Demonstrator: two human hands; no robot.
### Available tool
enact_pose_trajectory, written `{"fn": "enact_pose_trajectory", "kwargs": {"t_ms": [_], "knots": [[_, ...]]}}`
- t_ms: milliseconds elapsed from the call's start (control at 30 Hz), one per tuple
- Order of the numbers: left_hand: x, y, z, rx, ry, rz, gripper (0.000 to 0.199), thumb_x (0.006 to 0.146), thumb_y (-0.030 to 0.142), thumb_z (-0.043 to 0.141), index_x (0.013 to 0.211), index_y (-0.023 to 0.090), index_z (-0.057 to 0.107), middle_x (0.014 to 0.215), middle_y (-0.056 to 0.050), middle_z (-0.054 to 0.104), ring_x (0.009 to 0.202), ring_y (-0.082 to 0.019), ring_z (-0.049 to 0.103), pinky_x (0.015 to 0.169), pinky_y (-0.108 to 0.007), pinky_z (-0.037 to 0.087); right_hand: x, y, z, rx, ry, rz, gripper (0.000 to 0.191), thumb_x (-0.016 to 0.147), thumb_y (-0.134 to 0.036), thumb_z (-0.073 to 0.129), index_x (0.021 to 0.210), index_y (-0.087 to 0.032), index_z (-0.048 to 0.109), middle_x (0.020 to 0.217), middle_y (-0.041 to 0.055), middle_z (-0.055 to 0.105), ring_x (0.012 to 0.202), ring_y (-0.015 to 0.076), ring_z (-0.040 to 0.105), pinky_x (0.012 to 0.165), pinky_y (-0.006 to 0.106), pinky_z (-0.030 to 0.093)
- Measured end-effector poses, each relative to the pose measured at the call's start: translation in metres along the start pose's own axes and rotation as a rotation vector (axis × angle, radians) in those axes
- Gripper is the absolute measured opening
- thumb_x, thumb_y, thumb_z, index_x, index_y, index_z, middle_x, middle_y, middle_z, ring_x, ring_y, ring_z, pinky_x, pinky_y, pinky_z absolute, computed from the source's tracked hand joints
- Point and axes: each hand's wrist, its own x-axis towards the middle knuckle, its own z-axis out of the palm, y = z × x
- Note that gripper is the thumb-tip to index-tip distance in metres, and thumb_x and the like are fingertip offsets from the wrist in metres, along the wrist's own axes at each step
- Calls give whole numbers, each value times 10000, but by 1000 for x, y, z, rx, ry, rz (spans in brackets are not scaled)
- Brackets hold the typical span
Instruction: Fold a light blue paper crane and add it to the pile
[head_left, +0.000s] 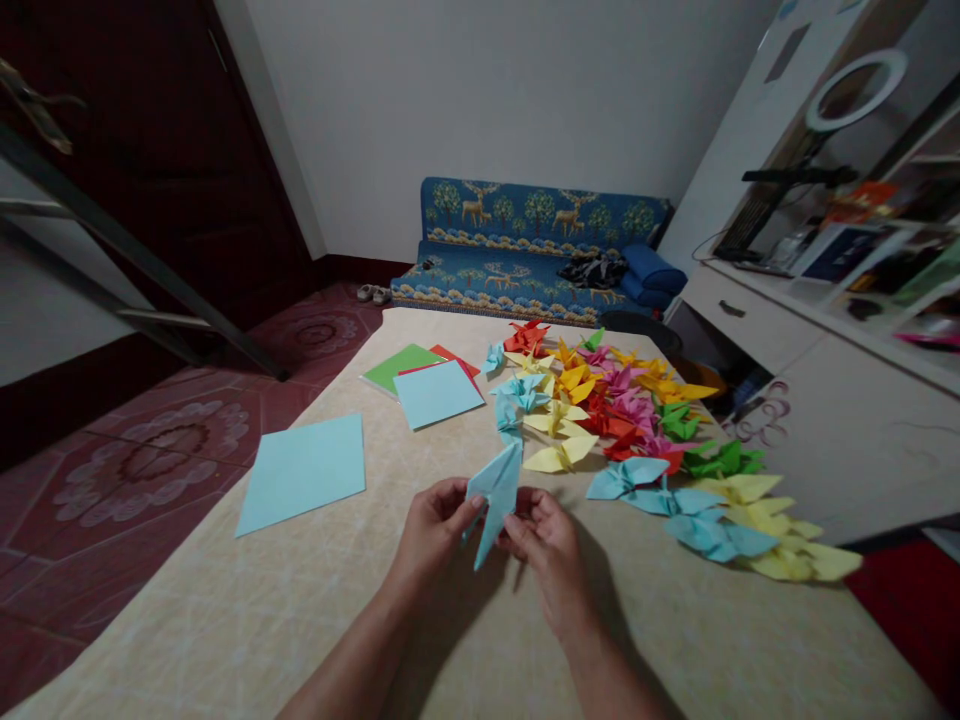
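Between my two hands, above the near middle of the table, is a light blue origami crane [496,497], partly folded, with pointed flaps at top and bottom. My left hand [441,520] pinches its left side, thumb in front. The right side is gripped by my right hand [541,530], with the thumb against the paper and the other fingers partly hidden behind. Just beyond and to the right lie many finished paper cranes, among them a yellow crane [561,454], a light blue crane [627,477] and a red crane [528,338].
A light blue sheet [304,473] lies left on the cloth-covered table [315,610]. Behind it, another blue sheet [439,394] overlaps green paper [401,368] and red paper. A patterned sofa [525,260] stands beyond, a cabinet [825,400] to the right, and a metal ladder [150,260] at left.
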Motion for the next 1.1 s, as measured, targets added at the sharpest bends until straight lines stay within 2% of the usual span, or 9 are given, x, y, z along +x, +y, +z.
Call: {"fn": "enact_pose_trajectory", "kwargs": {"t_ms": [233, 400, 533, 633, 700, 767, 867, 967, 1100], "knots": [[-2, -5, 0, -113, 251, -28, 384, 671, 358, 786, 898, 184, 530, 625, 22, 664, 509, -105, 573, 488, -184, 414, 0, -2, 2, -55, -14, -27, 526, 735, -500, 717, 1102, -188, 506, 954, 89, 668, 762, 205, 684, 618, 289, 551], [-10, -15, 21, -191, 116, -29, 321, 727, 363, 741, 860, 171, 521, 740, -11, 657, 604, -120, 596, 552, -226, 484, -5, 4, 14, -134, -6, -73, 467, 717, -403, 737, 1077, -203, 519, 1008, 102, 689, 770, 208, 676, 586, 269, 529], [-10, -12, 16, -37, 32, 11, 287, 785, 419, 673, 808, 153, 566, 763, -26, 618, 696, -147, 599, 614, -264, 512, 3, -4, -3, -261, 128, -60, 351, 708, -408, 705, 936, -150, 638, 726, 51, 680, 549, 143, 577, 427, 206, 405], [-10, -3, 3, 204, 176, 157, 247, 839, 403, 609, 828, 156, 608, 802, -43, 627, 742, -157, 592, 601, -243, 482, 8, -15, -22, -285, 137, 11, 440, 690, -404, 700, 1031, -126, 672, 675, 23, 652, 442, 82, 467, 385, 187, 337], [-13, 2, -4, 294, 378, 368, 157, 857, 335, 597, 873, 179, 611, 879, -43, 629, 807, -163, 593, 633, -247, 480, 9, -21, -30, -312, 96, 40, 487, 670, -361, 707, 1099, -136, 662, 692, 11, 637, 438, 69, 449, 372, 176, 324], [-16, 6, -7, 373, 434, 587, 58, 859, 246, 593, 879, 194, 606, 888, -34, 621, 828, -160, 589, 679, -262, 476, 9, -25, -33, -338, 36, 43, 502, 656, -315, 706, 1128, -154, 652, 713, 1, 616, 469, 77, 478, 372, 169, 338], [-18, 7, -7, 591, 137, 772, 74, 822, 175, 631, 890, 201, 622, 855, -30, 633, 815, -163, 585, 739, -299, 463, 8, -25, -32, -382, -33, 43, 436, 667, -291, 683, 1083, -162, 656, 750, 12, 620, 520, 94, 523, 386, 170, 375], [-13, 2, -7, 874, -193, 780, 207, 756, 243, 724, 953, 220, 665, 929, -51, 675, 880, -200, 586, 800, -351, 435, 10, -23, -32, -419, -55, 37, 323, 690, -298, 658, 980, -154, 662, 781, 35, 648, 544, 105, 542, 405, 180, 395], [-5, -8, -10, 1002, -251, 722, 143, 750, 281, 738, 876, 226, 700, 932, -51, 695, 885, -207, 603, 789, -350, 416, 10, -21, -35, -497, -98, 0, 238, 742, -304, 607, 929, -171, 669, 787, 38, 664, 578, 136, 581, 440, 218, 435]]}}
